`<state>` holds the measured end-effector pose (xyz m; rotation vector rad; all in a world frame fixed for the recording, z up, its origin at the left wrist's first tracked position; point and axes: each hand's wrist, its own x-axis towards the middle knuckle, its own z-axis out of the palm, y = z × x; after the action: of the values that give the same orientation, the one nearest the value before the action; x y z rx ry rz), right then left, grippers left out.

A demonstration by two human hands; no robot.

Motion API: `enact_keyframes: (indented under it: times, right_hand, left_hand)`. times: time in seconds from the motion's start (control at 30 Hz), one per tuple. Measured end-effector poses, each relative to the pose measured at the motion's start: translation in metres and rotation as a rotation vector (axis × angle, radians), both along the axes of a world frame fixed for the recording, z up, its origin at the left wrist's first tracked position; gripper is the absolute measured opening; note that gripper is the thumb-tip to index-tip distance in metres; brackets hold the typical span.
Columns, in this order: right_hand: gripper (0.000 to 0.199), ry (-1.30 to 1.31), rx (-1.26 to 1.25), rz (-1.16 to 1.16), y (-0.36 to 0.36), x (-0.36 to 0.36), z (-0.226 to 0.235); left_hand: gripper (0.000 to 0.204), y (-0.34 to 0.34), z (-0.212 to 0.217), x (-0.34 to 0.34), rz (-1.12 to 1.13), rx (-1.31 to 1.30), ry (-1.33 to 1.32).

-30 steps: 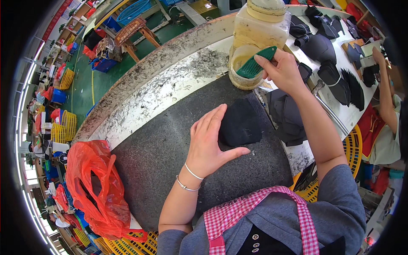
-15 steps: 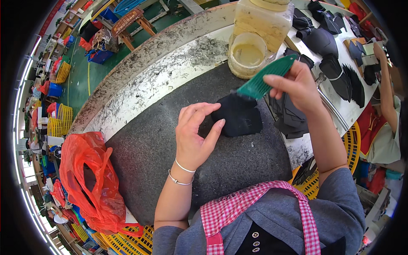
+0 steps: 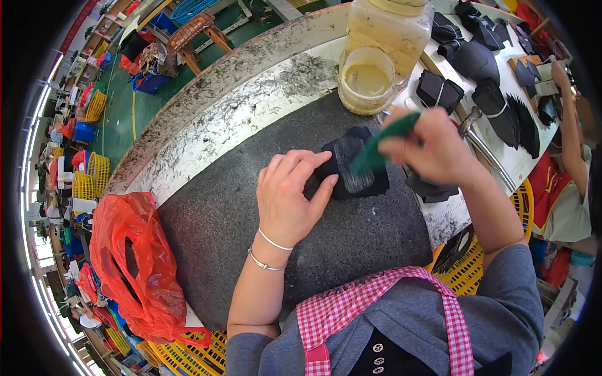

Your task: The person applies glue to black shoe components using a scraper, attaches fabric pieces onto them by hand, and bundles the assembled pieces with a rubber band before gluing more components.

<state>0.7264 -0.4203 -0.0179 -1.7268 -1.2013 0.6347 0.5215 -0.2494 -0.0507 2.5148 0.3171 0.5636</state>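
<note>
Grey long sleeves, a pink-and-white checked apron bib, two thin silver bangles on the left wrist.

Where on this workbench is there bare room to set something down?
Free: the dark mat below the black piece, and its left part between the left hand and the red bag. Crowded: around the glue tub and the black pieces beyond the right hand.

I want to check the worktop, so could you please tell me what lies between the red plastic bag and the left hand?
In the head view, only bare dark grey mat lies between the red plastic bag and the left hand.
</note>
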Motion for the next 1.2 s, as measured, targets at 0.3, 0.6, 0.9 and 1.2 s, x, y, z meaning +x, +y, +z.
enact_keyframes:
  times: [0.3, 0.6, 0.9, 1.2]
  right_hand:
    - [0.013, 0.307, -0.156, 0.062, -0.015, -0.004, 0.007]
    - [0.016, -0.441, 0.282, -0.439, 0.039, 0.053, -0.037]
    - [0.021, 0.108, 0.131, -0.431, 0.038, 0.067, -0.045]
    - [0.020, 0.203, -0.041, -0.158, 0.014, 0.005, -0.020]
  left_hand:
    - [0.021, -0.001, -0.004, -0.003, 0.021, 0.141, 0.006]
    - [0.026, 0.073, -0.002, 0.015, 0.305, -0.076, 0.001]
    - [0.035, 0.010, -0.005, 0.000, -0.044, -0.040, -0.052]
    - [0.033, 0.012, -0.004, 0.000, -0.055, 0.034, 0.017]
